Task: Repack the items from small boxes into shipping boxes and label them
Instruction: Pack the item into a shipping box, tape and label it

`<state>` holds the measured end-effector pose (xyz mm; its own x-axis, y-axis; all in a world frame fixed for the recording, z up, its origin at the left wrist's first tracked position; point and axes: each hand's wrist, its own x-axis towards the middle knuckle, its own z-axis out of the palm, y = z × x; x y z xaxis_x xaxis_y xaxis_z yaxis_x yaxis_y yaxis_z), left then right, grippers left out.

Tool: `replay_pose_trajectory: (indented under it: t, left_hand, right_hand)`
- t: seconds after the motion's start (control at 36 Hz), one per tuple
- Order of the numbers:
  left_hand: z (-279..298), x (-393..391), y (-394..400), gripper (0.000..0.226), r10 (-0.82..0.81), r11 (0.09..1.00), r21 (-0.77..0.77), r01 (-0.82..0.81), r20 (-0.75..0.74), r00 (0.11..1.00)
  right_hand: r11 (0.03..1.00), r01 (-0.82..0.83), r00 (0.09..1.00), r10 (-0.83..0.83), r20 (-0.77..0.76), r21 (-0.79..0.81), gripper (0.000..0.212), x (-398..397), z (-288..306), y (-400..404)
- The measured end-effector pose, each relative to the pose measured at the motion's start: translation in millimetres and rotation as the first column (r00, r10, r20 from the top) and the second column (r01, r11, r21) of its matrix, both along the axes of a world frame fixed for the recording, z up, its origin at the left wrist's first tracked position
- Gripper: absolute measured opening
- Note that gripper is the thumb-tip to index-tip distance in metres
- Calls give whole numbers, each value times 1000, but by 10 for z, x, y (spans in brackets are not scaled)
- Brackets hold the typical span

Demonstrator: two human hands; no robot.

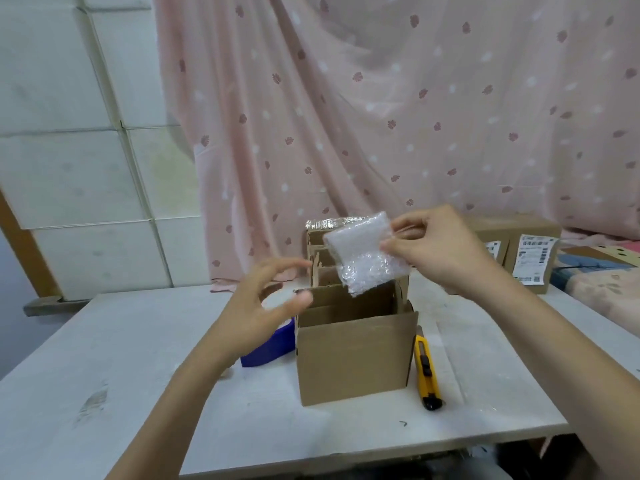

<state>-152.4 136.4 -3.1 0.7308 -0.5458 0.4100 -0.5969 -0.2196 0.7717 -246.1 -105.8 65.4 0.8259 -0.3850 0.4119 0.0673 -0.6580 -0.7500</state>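
Note:
An open brown cardboard box stands in the middle of the white table, its flaps up. My right hand pinches the right edge of a bubble-wrapped packet and holds it in the air above the box opening. My left hand hovers to the left of the box, fingers spread and loosely curved, holding nothing. Behind my left hand a blue box lies on the table, partly hidden.
A yellow utility knife lies just right of the open box. Two labelled cardboard boxes stand at the back right, next to a patterned fabric surface. A pink curtain hangs behind the table.

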Motion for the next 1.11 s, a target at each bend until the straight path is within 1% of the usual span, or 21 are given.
replay_pose_trajectory:
  t: [0.06,0.08,0.11,0.17,0.25,0.33,0.39,0.44,0.53,0.61,0.64,0.69,0.72,0.81,0.86,0.89,0.92,0.97,1.0,1.06,1.11]
  left_hand:
    - [-171,79,59,64,-30,984,173,33,-19,999]
    - [-252,113,73,74,-30,971,236,36,-30,999]
    - [-320,130,75,80,-31,959,282,43,-48,998]
    - [-432,136,60,83,-50,938,339,77,-88,995]
    - [-559,144,10,81,-73,937,338,91,-67,995]
    - [-640,130,-15,80,-70,962,259,84,-63,996]
    - [-690,93,-7,84,-65,977,198,76,-60,996]
    - [-721,45,3,87,-63,983,175,63,-5,998]
    - [-749,-17,12,91,-60,984,170,47,73,996]
    - [-780,-50,3,95,-53,988,153,34,119,992]
    - [-788,-54,0,96,-53,988,149,35,125,991]
    - [-797,-57,-7,97,-60,989,144,41,127,990]
    - [-800,-54,-10,97,-61,989,143,42,132,989]
    - [-808,-44,-15,97,-61,989,142,42,135,989]
    - [-807,-38,-15,98,-58,989,141,39,132,990]
    - [-808,-35,-14,99,-58,989,143,39,134,989]
    - [-809,-32,-16,99,-61,989,143,41,141,988]
    - [-816,-34,-26,100,-73,987,150,49,157,985]
    - [-816,-37,-32,100,-76,987,155,51,161,984]
    - [-824,-31,-42,101,-76,986,159,50,161,984]
    - [-823,-17,-42,100,-74,986,160,49,154,985]
  right_hand:
    - [983,-15,998,4,-59,-182,22,26,29,43]
    - [962,-38,995,11,-100,-272,20,35,38,71]
    - [936,-62,991,16,-132,-346,18,41,41,106]
    - [888,-110,984,33,-177,-447,17,60,11,173]
    - [815,-183,966,45,-255,-550,16,116,-101,282]
    - [769,-178,961,1,-276,-614,15,165,-198,354]
    - [748,-192,945,-35,-326,-636,16,168,-235,369]
    - [748,-210,921,-65,-384,-630,15,159,-265,381]
    - [790,-205,888,-97,-449,-577,10,180,-304,430]
    - [820,-196,849,-133,-511,-538,14,220,-345,503]
    - [824,-200,833,-142,-535,-530,16,230,-360,533]
    - [842,-207,806,-142,-575,-498,30,252,-404,598]
    - [851,-213,793,-137,-593,-481,33,264,-422,633]
    - [875,-223,769,-112,-629,-429,27,345,-497,711]
    - [884,-232,764,-93,-638,-406,18,386,-537,781]
    - [883,-245,756,-84,-649,-400,9,397,-550,830]
    - [882,-263,741,-76,-667,-392,10,414,-581,866]
    - [866,-309,699,-74,-711,-394,29,452,-621,937]
    - [855,-328,683,-79,-726,-402,33,476,-633,961]
    - [836,-373,638,-84,-765,-402,34,525,-629,990]
    - [825,-430,598,-46,-800,-368,29,575,-628,973]
